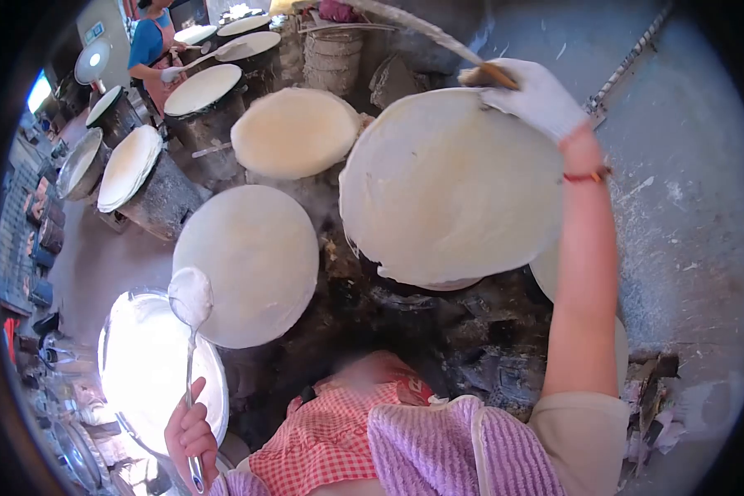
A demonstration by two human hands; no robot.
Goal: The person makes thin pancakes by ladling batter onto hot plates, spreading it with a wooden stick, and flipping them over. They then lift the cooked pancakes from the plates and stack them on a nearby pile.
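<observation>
My right hand (536, 97), in a white glove, grips a long wooden stick (413, 26) at the far edge of a large round white sheet (450, 186) that lies over a steaming drum. My left hand (188, 434) holds the thin handle of a metal ladle (191, 296). Its bowl is full of white batter and hovers between a wide metal basin (153, 364) of batter and a second round sheet (248, 260). A third sheet (296, 132) lies further back.
More cloth-topped drums (131, 165) run in a row to the back left, where a person in a blue shirt (150, 45) works with a stick. A dark sooty stove body (438, 322) sits in front of me. Grey concrete floor (678, 165) lies to the right.
</observation>
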